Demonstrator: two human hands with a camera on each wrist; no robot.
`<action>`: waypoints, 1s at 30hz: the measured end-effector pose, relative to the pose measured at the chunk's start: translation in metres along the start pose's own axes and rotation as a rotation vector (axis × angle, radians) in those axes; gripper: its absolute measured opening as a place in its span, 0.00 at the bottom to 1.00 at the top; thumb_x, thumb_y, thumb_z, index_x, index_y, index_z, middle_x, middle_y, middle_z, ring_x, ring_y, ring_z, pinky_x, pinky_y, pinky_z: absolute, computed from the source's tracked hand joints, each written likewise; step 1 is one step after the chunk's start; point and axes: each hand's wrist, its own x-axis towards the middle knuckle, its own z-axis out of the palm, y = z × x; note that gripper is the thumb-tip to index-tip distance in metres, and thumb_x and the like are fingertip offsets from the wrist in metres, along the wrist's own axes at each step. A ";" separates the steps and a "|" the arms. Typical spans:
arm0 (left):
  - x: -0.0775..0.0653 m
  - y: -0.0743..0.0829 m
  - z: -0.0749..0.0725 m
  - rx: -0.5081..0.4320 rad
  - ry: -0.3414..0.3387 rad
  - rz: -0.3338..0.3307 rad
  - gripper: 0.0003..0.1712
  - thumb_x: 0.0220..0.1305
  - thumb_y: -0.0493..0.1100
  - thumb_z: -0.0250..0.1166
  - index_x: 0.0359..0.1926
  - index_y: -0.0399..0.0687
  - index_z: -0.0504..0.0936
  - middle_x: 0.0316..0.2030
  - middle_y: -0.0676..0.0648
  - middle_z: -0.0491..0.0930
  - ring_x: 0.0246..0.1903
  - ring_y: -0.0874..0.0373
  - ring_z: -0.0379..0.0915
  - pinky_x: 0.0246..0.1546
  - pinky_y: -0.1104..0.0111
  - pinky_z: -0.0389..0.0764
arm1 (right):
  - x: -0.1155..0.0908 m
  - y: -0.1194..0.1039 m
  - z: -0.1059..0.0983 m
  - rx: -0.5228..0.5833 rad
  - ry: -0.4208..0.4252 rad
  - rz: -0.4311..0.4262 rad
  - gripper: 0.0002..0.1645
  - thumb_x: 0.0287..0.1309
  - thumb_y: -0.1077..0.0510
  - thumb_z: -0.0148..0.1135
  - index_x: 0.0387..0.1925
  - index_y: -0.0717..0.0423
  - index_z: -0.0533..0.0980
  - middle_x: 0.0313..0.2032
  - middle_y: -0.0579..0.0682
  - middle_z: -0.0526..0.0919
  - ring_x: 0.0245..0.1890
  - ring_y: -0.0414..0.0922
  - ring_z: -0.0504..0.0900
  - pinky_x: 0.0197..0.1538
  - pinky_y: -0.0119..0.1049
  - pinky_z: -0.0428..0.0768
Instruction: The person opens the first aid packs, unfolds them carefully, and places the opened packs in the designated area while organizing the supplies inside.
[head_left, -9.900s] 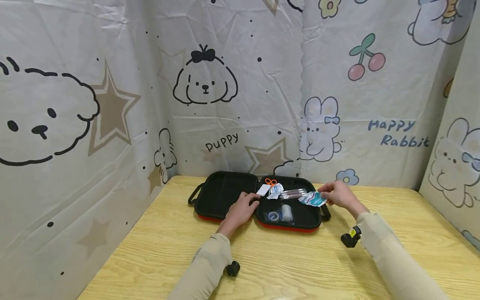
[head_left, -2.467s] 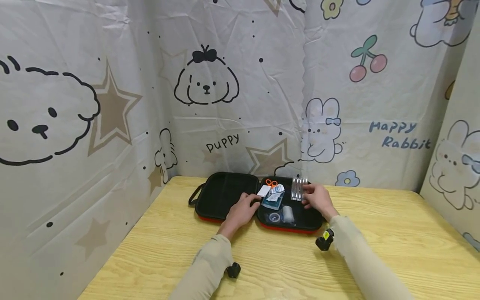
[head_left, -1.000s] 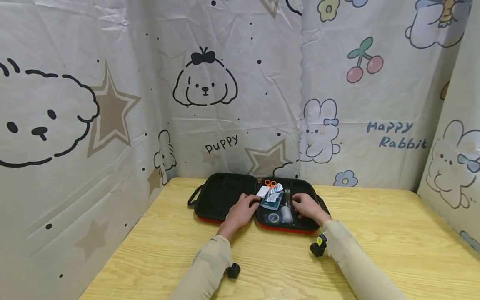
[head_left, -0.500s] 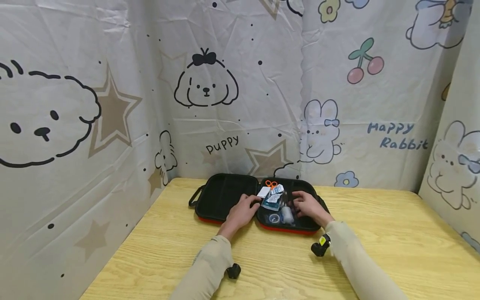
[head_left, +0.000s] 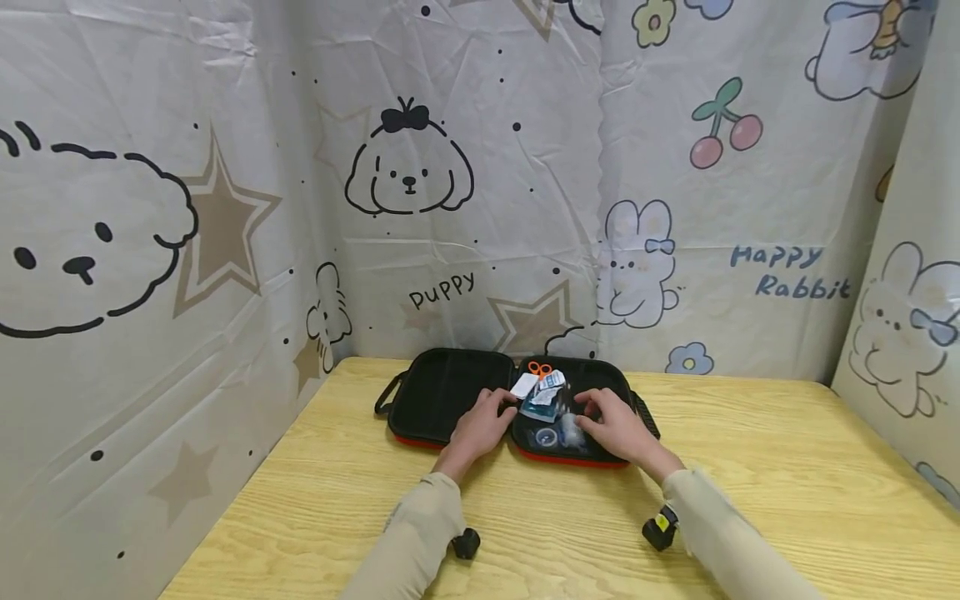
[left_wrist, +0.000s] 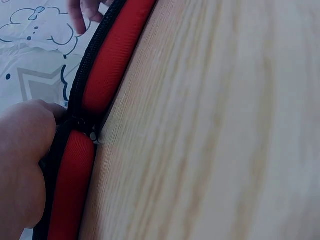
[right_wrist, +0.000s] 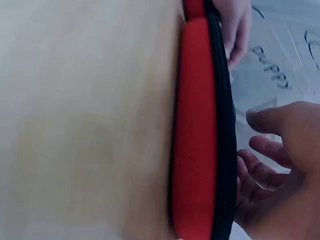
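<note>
A zip case, black inside and red outside, lies unfolded on the table. My left hand rests on its middle hinge with loosely bent fingers. My right hand hovers over the right half, fingers apart and holding nothing, beside a white bandage roll. A tape roll lies left of that roll. Behind them are a teal packet, a blue-and-white packet, a white card-like piece and orange-handled scissors. The clear cotton swab pack is only partly visible.
The wooden table stretches in front of the case and to both sides. A printed cloth hangs closely behind it. Carry handles stick out at the case's left and right ends.
The teal packet, earlier in my right hand, lies near the scissors. The cotton swab pack has been turned, put down beside it and let go. My right hand has shifted nearer the bandage roll.
</note>
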 end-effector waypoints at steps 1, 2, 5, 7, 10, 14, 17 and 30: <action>0.000 0.000 0.000 0.000 0.002 0.000 0.15 0.74 0.54 0.54 0.56 0.60 0.77 0.53 0.49 0.70 0.45 0.48 0.76 0.47 0.52 0.74 | -0.004 -0.001 0.000 -0.005 -0.019 -0.010 0.21 0.62 0.57 0.65 0.53 0.62 0.77 0.39 0.56 0.77 0.35 0.45 0.73 0.40 0.39 0.72; 0.000 0.000 0.000 0.001 0.003 0.001 0.14 0.74 0.55 0.54 0.55 0.60 0.77 0.53 0.50 0.70 0.45 0.48 0.76 0.47 0.52 0.74 | -0.009 -0.002 -0.001 -0.010 -0.036 -0.017 0.21 0.62 0.55 0.66 0.53 0.62 0.77 0.39 0.55 0.77 0.36 0.45 0.73 0.41 0.38 0.72; -0.001 0.000 0.001 0.009 0.003 0.001 0.14 0.74 0.55 0.54 0.53 0.59 0.76 0.54 0.50 0.70 0.46 0.48 0.77 0.48 0.52 0.75 | -0.021 -0.003 -0.003 -0.018 -0.072 -0.031 0.23 0.60 0.52 0.68 0.53 0.61 0.77 0.39 0.54 0.76 0.37 0.46 0.73 0.41 0.38 0.72; -0.001 0.000 0.000 0.007 0.004 -0.001 0.14 0.74 0.55 0.54 0.53 0.58 0.76 0.54 0.49 0.70 0.45 0.47 0.77 0.47 0.52 0.75 | -0.028 -0.002 -0.005 -0.018 -0.080 -0.033 0.25 0.59 0.51 0.69 0.53 0.60 0.77 0.38 0.53 0.76 0.37 0.45 0.72 0.40 0.37 0.72; -0.001 -0.001 0.000 0.001 0.006 -0.006 0.14 0.74 0.55 0.54 0.53 0.58 0.76 0.54 0.49 0.71 0.45 0.47 0.76 0.48 0.51 0.75 | -0.035 0.001 -0.008 -0.010 -0.091 -0.034 0.26 0.57 0.49 0.71 0.53 0.59 0.78 0.37 0.51 0.75 0.34 0.43 0.71 0.37 0.34 0.71; 0.000 0.000 0.000 -0.006 0.005 -0.008 0.14 0.74 0.55 0.54 0.53 0.58 0.76 0.53 0.49 0.71 0.45 0.47 0.76 0.48 0.51 0.75 | -0.040 0.006 -0.010 0.011 -0.132 -0.048 0.27 0.58 0.47 0.70 0.54 0.58 0.79 0.33 0.47 0.75 0.29 0.37 0.69 0.34 0.31 0.69; 0.001 -0.001 0.001 -0.006 0.002 -0.004 0.15 0.74 0.55 0.54 0.54 0.57 0.75 0.53 0.49 0.70 0.46 0.47 0.76 0.49 0.51 0.74 | -0.039 0.009 -0.010 0.038 -0.166 -0.051 0.27 0.59 0.47 0.69 0.54 0.59 0.80 0.30 0.43 0.76 0.29 0.35 0.68 0.33 0.30 0.68; 0.007 0.003 -0.006 0.009 0.026 -0.006 0.18 0.69 0.54 0.60 0.55 0.52 0.75 0.50 0.46 0.75 0.46 0.48 0.76 0.51 0.51 0.74 | -0.036 0.014 -0.011 0.143 -0.253 -0.037 0.26 0.61 0.48 0.67 0.55 0.61 0.80 0.29 0.44 0.76 0.27 0.35 0.69 0.32 0.29 0.66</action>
